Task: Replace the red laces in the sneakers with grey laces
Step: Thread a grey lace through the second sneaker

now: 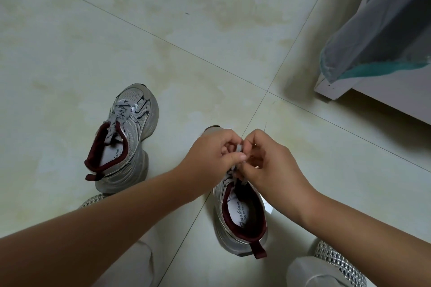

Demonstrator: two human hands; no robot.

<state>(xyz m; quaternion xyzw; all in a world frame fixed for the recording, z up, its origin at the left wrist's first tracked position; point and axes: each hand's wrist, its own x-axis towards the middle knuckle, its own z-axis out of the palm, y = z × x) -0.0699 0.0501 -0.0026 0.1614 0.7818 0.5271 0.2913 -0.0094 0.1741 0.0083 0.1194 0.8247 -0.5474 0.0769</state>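
Two silver-grey sneakers with dark red collars stand on the tiled floor. The left sneaker [127, 140] is laced with a grey patterned lace [121, 110]. Over the right sneaker [242, 214] both my hands meet above its tongue. My left hand [211, 158] pinches a grey lace [239, 148] between thumb and fingers. My right hand [272, 161] has its fingers curled round the same lace from the other side. The front of this shoe is hidden under my hands. No red lace is in view.
A white furniture corner [331, 91] draped with grey and teal cloth [377, 37] stands at the upper right. My knees in light trousers [305, 272] and patterned slippers [338, 261] sit at the bottom edge. Pale floor tiles [163, 30] stretch ahead.
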